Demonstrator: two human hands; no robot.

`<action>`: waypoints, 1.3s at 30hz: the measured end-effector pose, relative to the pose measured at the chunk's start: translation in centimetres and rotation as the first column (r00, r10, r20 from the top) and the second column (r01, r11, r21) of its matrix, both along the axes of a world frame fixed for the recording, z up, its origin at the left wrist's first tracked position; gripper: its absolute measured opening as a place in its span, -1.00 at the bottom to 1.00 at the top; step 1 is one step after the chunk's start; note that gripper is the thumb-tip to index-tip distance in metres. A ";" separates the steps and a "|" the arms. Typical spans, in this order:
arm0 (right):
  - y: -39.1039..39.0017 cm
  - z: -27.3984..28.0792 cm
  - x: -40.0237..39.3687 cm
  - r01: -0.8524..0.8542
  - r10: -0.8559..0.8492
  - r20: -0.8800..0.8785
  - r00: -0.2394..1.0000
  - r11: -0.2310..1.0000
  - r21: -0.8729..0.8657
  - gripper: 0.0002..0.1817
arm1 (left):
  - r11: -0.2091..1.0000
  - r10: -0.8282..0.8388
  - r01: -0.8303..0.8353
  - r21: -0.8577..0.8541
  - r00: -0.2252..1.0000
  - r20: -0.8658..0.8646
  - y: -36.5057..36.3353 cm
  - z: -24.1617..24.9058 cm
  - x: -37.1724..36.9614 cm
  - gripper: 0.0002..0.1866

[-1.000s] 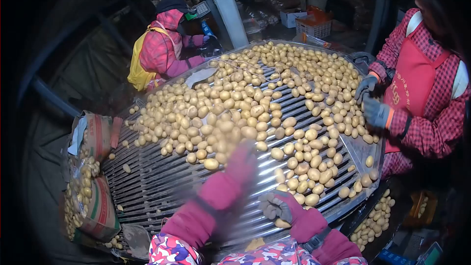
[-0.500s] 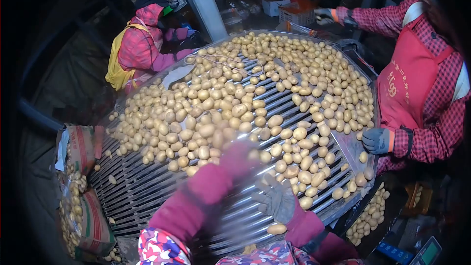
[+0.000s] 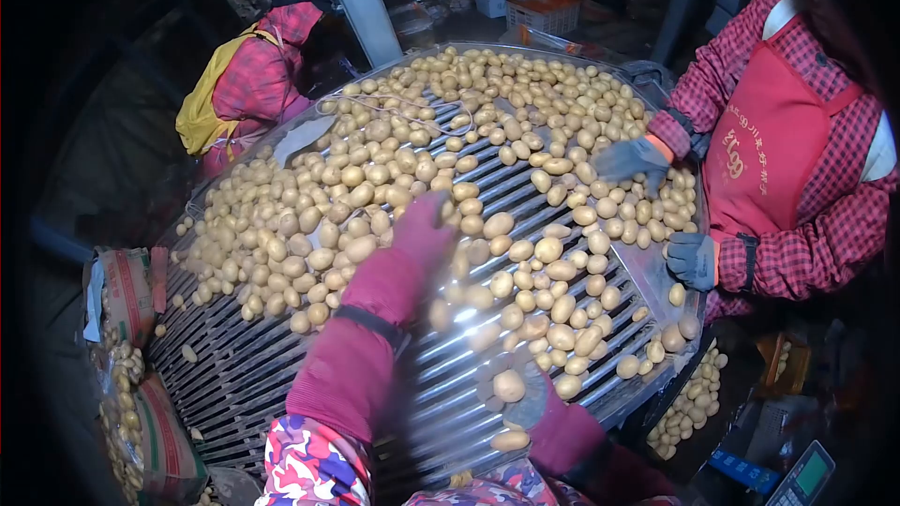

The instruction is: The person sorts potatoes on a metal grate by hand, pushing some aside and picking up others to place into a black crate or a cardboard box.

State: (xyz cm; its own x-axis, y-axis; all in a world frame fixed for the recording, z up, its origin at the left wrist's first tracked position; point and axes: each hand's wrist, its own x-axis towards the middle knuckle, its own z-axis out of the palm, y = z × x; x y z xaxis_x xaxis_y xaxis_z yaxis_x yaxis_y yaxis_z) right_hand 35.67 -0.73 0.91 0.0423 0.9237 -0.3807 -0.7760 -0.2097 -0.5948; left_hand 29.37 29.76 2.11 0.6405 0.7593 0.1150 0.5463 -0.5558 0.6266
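Many potatoes (image 3: 352, 192) lie spread over a slatted metal sorting table (image 3: 253, 365). My left hand (image 3: 427, 225), in a pink covering, reaches forward into the middle of the pile. Motion smears it and its fingers are hidden among the potatoes. Several blurred potatoes sit just to its right and below it. My right hand (image 3: 532, 401), in a grey glove, is low over the bars near my body. A single potato (image 3: 509, 386) rests within its curled fingers. Another potato (image 3: 510, 440) lies on the slats just below that hand.
Across on the right, a co-worker in a red apron (image 3: 755, 155) has both gloved hands at the potatoes. Another person (image 3: 258, 75) stands at the far left. Potato sacks (image 3: 169, 426) flank the left edge; a metal post (image 3: 356, 5) rises behind. A scale display (image 3: 811, 473) is bottom right.
My left hand has moved forward and slightly left, and potatoes have shifted beside it. A potato now sits in my right hand, whose fingers were spread. The co-worker's far hand has come onto the pile.
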 end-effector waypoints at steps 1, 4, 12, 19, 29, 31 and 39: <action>0.0 0.3 -0.1 0.005 -0.006 -0.015 1.000 1.000 -0.012 -0.44 | 0.989 -0.054 0.051 -0.136 0.998 -0.021 -0.6 -0.7 0.1 -0.32; -0.7 -3.0 -0.6 0.001 0.005 -0.043 0.999 0.991 0.137 -0.46 | 0.933 -0.281 0.295 0.208 0.955 -0.093 -5.7 -0.3 0.2 -0.42; 0.2 0.8 -0.3 -0.041 0.045 -0.083 0.996 0.998 0.041 -0.25 | 0.787 -0.454 0.506 -0.352 0.862 0.224 -13.7 4.7 -4.7 -0.38; 0.3 0.1 -0.1 -0.017 0.015 -0.060 0.998 0.999 -0.035 -0.38 | 0.946 -0.323 0.322 0.032 0.939 0.121 -6.0 0.6 -0.2 -0.41; 1.2 3.0 0.3 0.031 -0.032 -0.084 0.996 0.999 -0.018 -0.45 | 0.979 -0.199 0.206 -0.017 0.919 -0.340 -3.6 0.3 4.2 -0.54; 1.5 3.3 0.3 0.004 -0.037 -0.190 0.981 0.985 -0.174 -0.35 | 0.941 -0.202 0.210 -0.264 0.978 0.059 -4.8 0.7 1.0 -0.52; 0.1 2.6 -0.5 -0.029 0.033 -0.011 0.999 0.962 0.273 -0.34 | 0.853 -0.517 0.522 -0.004 0.847 0.122 -16.9 7.5 -6.7 -0.33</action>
State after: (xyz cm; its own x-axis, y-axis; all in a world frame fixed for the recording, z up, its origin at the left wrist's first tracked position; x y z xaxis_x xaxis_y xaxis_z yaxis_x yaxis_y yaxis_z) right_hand 35.19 -0.61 3.52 0.0082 0.9933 -0.1150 -0.7811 -0.0654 -0.6210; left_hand 22.64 12.89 9.63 0.9269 0.3241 0.1890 0.1091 -0.7149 0.6907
